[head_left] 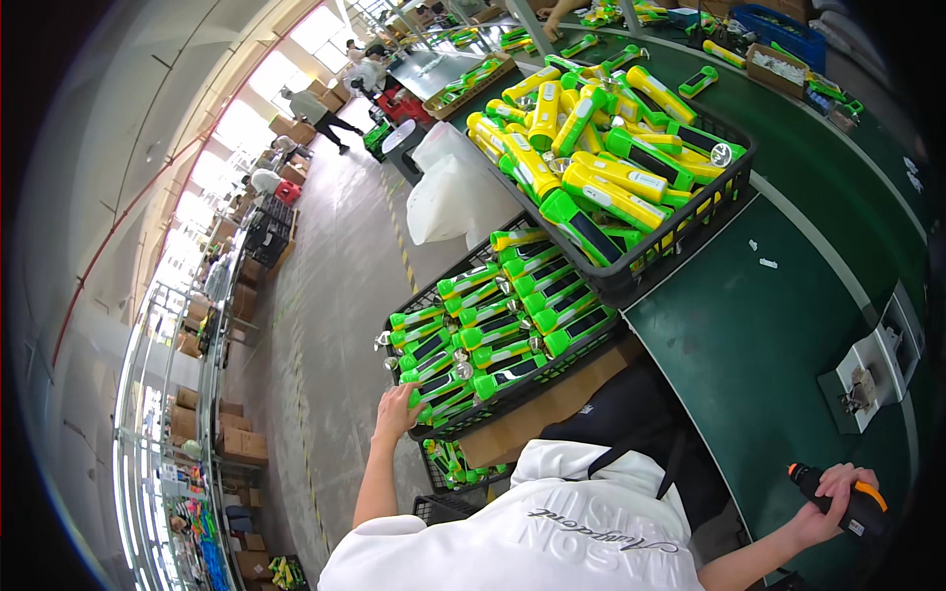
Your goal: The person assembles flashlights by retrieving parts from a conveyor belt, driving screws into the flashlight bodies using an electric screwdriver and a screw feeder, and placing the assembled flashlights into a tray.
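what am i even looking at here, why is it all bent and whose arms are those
This is one picture from a wide fisheye camera worn on a person's head, looking down; the lens bends straight edges. There is no machine: the arms at the lower edge are the wearer's own. The left hand reaches into a black crate of green torches, touching one at its near corner. The right hand has its grip closed on a black and orange power tool over the green table. A second crate, heaped with yellow and green torches, stands on that table. A small grey fixture sits near the right hand.
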`<action>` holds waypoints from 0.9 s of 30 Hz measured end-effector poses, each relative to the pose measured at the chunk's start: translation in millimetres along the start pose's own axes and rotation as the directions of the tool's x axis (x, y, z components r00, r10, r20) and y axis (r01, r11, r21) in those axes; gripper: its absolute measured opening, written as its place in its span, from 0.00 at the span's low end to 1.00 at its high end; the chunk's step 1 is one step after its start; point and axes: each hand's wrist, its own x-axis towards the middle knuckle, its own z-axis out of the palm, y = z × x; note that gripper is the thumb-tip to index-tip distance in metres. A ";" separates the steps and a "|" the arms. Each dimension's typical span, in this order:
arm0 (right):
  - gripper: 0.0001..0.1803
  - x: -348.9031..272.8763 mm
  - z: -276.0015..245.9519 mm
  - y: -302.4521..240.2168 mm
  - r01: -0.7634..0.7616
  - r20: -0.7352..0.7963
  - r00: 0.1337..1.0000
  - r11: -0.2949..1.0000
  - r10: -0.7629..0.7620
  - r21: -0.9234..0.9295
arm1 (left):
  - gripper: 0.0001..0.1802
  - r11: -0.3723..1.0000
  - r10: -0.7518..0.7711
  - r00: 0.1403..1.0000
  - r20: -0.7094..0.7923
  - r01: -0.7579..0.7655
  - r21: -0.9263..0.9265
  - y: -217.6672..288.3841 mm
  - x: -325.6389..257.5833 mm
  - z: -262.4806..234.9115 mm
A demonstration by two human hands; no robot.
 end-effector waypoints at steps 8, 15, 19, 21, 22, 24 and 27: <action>0.16 -0.1 12.0 -0.2 -0.015 -0.070 0.997 0.999 0.017 0.028 | 0.18 0.993 0.035 0.989 -0.147 -0.018 0.119 33.2 9.8 -10.0; 0.15 6.0 -0.3 -8.4 0.040 -0.110 0.993 0.999 -0.041 -0.010 | 0.12 0.387 -0.003 0.848 -0.530 -0.488 -0.783 272.7 83.8 -106.5; 0.15 3.7 -14.8 -9.1 0.034 -0.159 0.986 0.998 -0.043 -0.061 | 0.31 -0.438 0.567 0.231 -0.791 -0.729 -0.527 418.1 102.6 -153.7; 0.15 3.2 -22.8 -11.7 0.034 -0.165 0.985 0.996 -0.047 -0.084 | 0.28 -0.656 0.595 -0.012 -0.803 -0.586 -0.477 471.6 106.1 -187.5; 0.15 3.3 -25.8 -11.9 0.035 -0.175 0.983 0.996 -0.050 -0.086 | 0.28 -0.659 0.598 -0.019 -0.801 -0.580 -0.478 485.7 100.8 -192.7; 0.15 -0.4 -30.3 -11.9 0.028 -0.184 0.982 0.994 -0.048 -0.107 | 0.32 -0.755 0.516 -0.060 -0.854 -0.503 -0.420 507.8 95.2 -194.3; 0.14 2.9 -35.2 -13.6 0.043 -0.232 0.969 0.981 -0.087 -0.189 | 0.29 -0.812 0.449 -0.031 -0.893 -0.431 -0.393 536.7 94.9 -194.4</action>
